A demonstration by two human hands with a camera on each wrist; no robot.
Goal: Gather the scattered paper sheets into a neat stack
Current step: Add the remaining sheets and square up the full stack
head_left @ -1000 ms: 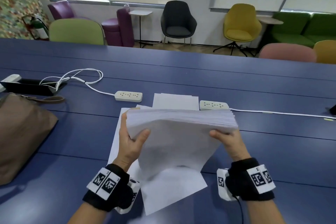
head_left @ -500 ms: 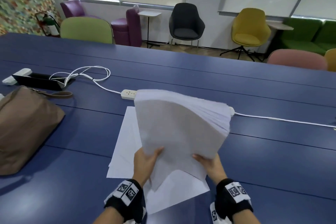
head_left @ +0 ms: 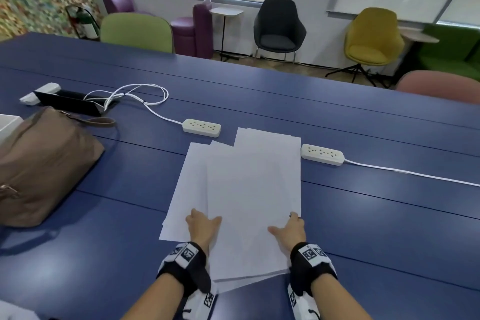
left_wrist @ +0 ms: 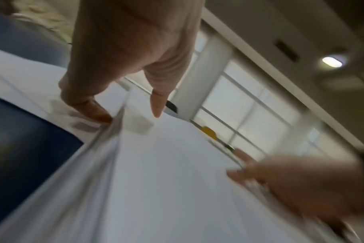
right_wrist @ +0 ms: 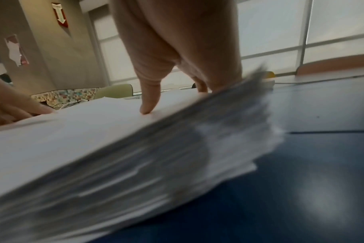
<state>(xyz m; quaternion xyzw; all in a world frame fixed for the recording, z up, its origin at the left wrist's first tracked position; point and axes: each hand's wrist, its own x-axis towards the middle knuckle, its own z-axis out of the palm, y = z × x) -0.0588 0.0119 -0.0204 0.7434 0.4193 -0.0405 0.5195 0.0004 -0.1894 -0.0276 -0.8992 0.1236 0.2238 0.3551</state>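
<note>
A thick paper stack (head_left: 254, 197) lies on the blue table (head_left: 363, 215), atop loose sheets (head_left: 187, 184), between two power strips (head_left: 201, 127). The left hand (head_left: 201, 226) and right hand (head_left: 289, 231) grip its near side edges.

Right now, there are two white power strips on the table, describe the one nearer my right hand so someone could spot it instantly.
Start at the blue table and find the pile of white paper sheets in its middle. The power strip lies just off the pile's far right corner. Unlike the other strip, whose cable loops away left, this one's cable runs straight off to the right.
</note>
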